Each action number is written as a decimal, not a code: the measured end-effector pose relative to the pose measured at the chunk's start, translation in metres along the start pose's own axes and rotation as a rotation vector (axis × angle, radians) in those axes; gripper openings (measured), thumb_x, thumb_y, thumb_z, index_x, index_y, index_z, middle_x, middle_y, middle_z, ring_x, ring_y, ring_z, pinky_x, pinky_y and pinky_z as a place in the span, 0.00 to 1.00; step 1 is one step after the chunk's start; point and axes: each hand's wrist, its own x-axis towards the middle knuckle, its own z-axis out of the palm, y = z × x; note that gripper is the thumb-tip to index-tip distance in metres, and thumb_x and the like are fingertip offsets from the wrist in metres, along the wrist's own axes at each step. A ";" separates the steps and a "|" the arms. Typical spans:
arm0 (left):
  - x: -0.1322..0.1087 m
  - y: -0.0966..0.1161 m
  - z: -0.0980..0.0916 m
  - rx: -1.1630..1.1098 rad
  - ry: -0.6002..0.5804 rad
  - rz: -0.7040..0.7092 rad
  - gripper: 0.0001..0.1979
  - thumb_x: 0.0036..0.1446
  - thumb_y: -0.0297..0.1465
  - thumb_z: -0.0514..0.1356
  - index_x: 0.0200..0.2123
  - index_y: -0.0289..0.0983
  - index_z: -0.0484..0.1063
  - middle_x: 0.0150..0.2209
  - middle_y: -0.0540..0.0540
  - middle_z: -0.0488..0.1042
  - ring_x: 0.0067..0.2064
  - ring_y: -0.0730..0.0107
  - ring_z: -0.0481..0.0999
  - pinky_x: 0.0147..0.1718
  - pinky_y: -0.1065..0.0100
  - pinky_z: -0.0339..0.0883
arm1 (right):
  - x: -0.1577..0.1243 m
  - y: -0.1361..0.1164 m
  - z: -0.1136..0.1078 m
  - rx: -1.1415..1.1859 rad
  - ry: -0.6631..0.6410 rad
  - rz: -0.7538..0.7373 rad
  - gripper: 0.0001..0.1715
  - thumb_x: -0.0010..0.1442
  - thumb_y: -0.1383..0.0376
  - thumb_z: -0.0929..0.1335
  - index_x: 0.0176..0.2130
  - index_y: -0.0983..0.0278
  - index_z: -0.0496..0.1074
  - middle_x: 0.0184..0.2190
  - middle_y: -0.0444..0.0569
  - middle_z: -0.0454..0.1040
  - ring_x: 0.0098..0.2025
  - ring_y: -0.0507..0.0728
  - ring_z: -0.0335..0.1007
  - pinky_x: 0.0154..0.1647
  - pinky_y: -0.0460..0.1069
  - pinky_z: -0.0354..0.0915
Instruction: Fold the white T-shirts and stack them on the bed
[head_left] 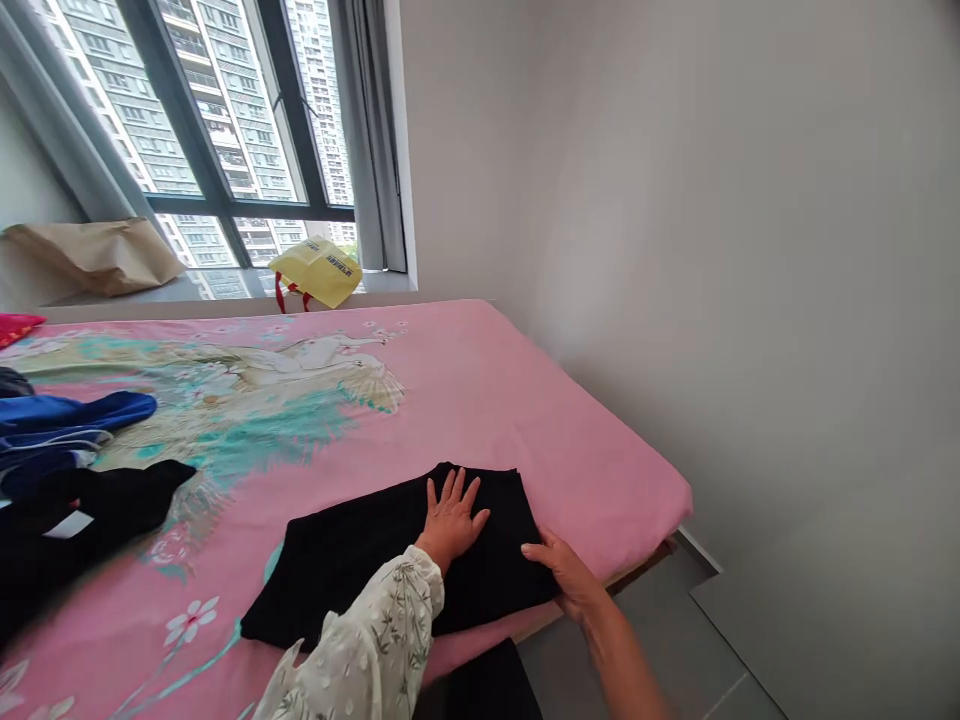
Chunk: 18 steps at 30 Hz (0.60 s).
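A black garment [352, 540], folded flat and perhaps a pair of trousers, lies near the front edge of the bed. My left hand [452, 520] presses down on its upper middle, palm down with fingers spread. At the garment's right end my right hand [566, 570] grips the edge, thumb on top and the other fingers partly hidden. A patterned white sleeve covers my left forearm. Below the bed edge is another black piece of cloth [491, 685]; what it belongs to, I cannot tell.
A pink floral sheet [480, 390] covers the bed. Left of me lie a black garment with a white label [70, 524] and blue clothes [75, 410]. By the window are a yellow bag [319, 270] and a brown paper bag [105, 255]. A wall [750, 300] rises on the right.
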 end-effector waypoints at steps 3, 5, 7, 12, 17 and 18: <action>-0.012 0.006 -0.005 -0.289 0.038 -0.074 0.30 0.52 0.44 0.57 0.56 0.37 0.65 0.64 0.40 0.52 0.67 0.54 0.41 0.61 0.48 0.19 | -0.008 -0.019 0.025 0.133 -0.083 -0.016 0.36 0.49 0.60 0.68 0.57 0.62 0.62 0.43 0.54 0.74 0.45 0.62 0.70 0.47 0.57 0.64; -0.030 0.005 -0.016 -0.369 0.086 -0.135 0.31 0.58 0.48 0.46 0.58 0.36 0.61 0.63 0.39 0.56 0.65 0.57 0.49 0.63 0.51 0.36 | -0.009 -0.033 0.048 0.143 -0.112 -0.033 0.38 0.49 0.61 0.68 0.59 0.60 0.59 0.45 0.53 0.73 0.46 0.62 0.70 0.48 0.57 0.64; -0.059 -0.006 -0.035 -0.541 0.175 -0.201 0.34 0.61 0.48 0.33 0.62 0.35 0.54 0.62 0.38 0.57 0.63 0.61 0.56 0.59 0.55 0.52 | -0.005 -0.042 0.080 0.111 -0.165 -0.053 0.40 0.49 0.62 0.69 0.60 0.58 0.56 0.47 0.51 0.72 0.46 0.61 0.70 0.48 0.56 0.65; -0.146 -0.070 -0.106 -1.226 0.455 -0.492 0.37 0.58 0.54 0.35 0.61 0.36 0.54 0.61 0.36 0.60 0.59 0.60 0.64 0.52 0.59 0.64 | 0.028 -0.014 0.181 -0.176 -0.259 -0.022 0.48 0.47 0.65 0.69 0.63 0.55 0.48 0.41 0.47 0.72 0.32 0.53 0.70 0.34 0.50 0.69; -0.183 -0.121 -0.141 -1.251 0.288 -0.706 0.37 0.57 0.54 0.37 0.61 0.36 0.52 0.59 0.35 0.63 0.58 0.61 0.66 0.50 0.61 0.66 | 0.057 0.071 0.252 -0.671 -0.257 0.186 0.52 0.48 0.63 0.67 0.65 0.60 0.39 0.29 0.42 0.68 0.16 0.50 0.62 0.11 0.45 0.59; -0.183 -0.124 -0.141 -1.238 0.271 -0.706 0.35 0.58 0.54 0.39 0.60 0.36 0.53 0.58 0.35 0.63 0.57 0.61 0.66 0.50 0.61 0.65 | 0.058 0.082 0.257 -0.712 -0.255 0.185 0.50 0.50 0.61 0.66 0.65 0.61 0.40 0.28 0.42 0.67 0.15 0.50 0.62 0.11 0.45 0.59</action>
